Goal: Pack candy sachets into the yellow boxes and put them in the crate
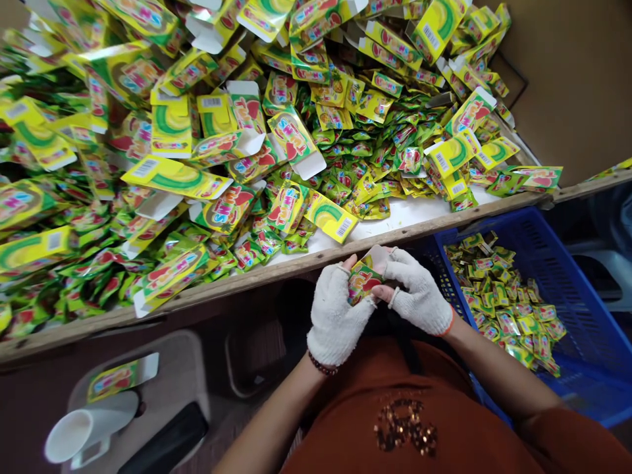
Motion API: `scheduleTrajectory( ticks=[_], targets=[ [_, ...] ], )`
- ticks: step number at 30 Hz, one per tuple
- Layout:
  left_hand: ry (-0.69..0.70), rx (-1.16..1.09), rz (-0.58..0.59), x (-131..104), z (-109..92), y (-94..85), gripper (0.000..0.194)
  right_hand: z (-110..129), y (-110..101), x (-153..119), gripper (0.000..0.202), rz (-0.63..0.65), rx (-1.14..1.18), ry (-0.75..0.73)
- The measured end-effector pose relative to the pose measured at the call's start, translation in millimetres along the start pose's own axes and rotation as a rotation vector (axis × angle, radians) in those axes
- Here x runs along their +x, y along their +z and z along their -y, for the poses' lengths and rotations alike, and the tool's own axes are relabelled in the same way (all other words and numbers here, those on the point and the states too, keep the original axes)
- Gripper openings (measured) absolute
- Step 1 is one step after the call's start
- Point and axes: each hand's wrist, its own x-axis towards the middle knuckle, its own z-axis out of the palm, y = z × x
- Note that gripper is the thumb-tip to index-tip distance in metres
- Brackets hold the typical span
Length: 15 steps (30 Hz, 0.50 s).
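Observation:
Both hands wear white knit gloves with the fingertips bare. Between them is a small yellow and green candy box point(364, 278) with a watermelon print and a white flap at its upper end. My left hand point(336, 315) grips the box from its left side, thumb along the edge. My right hand point(415, 289) pinches it from the right, at the flap and the lower side. What is inside the box cannot be seen. Just beyond the hands, the table's wooden edge point(276, 268) borders a heap of similar boxes point(178, 178) and small green candy packets point(340, 178).
A blue plastic crate point(582, 316) holding several filled boxes point(508, 296) stands low on the right. At lower left, a stool point(178, 362) bears a white mug point(91, 428), a dark phone-like object point(165, 441) and one box point(116, 380). Brown cardboard point(567, 85) rises at upper right.

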Motion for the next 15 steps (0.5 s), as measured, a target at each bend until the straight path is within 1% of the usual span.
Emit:
scheduleTrajectory(
  ticks=[2,3,5,7,8,9,10,11,13,15],
  targets=[
    [-0.027,-0.022,0.005,-2,-1,1.8,0.056,0,-2,3,0.005,0.041,-0.016,0.074],
    [-0.053,-0.050,0.034,-3,-1,1.8,0.055,0,-4,4,0.009,0.068,-0.027,0.105],
    [-0.127,-0.154,0.153,-7,1,-0.3,0.048,-3,-9,6,0.023,0.155,-0.056,0.129],
    [-0.241,-0.322,0.291,-12,3,-3.6,0.038,-6,-14,6,0.031,0.275,-0.069,0.114],
    [-0.316,-0.431,0.334,-15,4,-4.8,0.036,-8,-15,4,0.030,0.314,-0.063,0.109],
    [-0.405,-0.549,0.350,-19,5,-5.3,0.035,-10,-14,2,0.025,0.317,-0.043,0.125],
    [-0.498,-0.670,0.337,-22,6,-4.9,0.037,-12,-12,-2,0.017,0.275,-0.007,0.165],
    [-0.585,-0.786,0.303,-26,6,-3.6,0.040,-13,-9,-6,0.010,0.200,0.042,0.224],
    [-0.707,-0.964,0.219,-35,5,1.2,0.046,-18,1,-17,0.017,0.023,0.138,0.342],
    [-0.755,-1.043,0.168,-46,4,6.9,0.050,-22,11,-30,0.020,-0.092,0.164,0.382]
  ],
)
